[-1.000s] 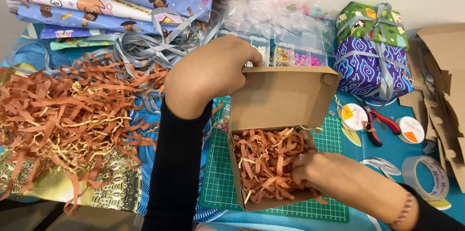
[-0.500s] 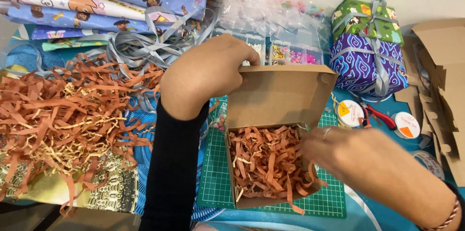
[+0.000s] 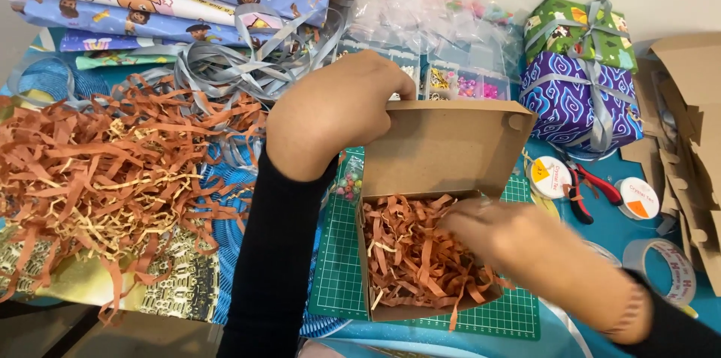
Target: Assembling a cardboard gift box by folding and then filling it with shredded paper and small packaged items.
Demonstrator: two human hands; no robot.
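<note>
I have my left hand (image 3: 338, 114) curled over the top edge of the raised lid of the small kraft cardboard box (image 3: 435, 200), fingers folded over the rim and holding the lid upright. The box sits on the green cutting mat (image 3: 342, 275), near the middle of the table. My right hand (image 3: 526, 253) is down inside the open tray, resting on the brown shredded paper (image 3: 409, 260); it is blurred, so I cannot tell whether the fingers are spread or pinching strands. Judging by how things lie, the filling is well along: the tray is bedded nearly to its walls with shreds, a few hanging over the front edge, but nothing else sits in it and the lid is not yet closed. A large loose heap of shredded paper (image 3: 105, 170) lies to the left (plenty left over), with grey ribbon (image 3: 240, 65) behind it. To the right are a wrapped purple gift (image 3: 578, 99), red pliers (image 3: 589, 189) and a roll of tape (image 3: 665, 271).
</note>
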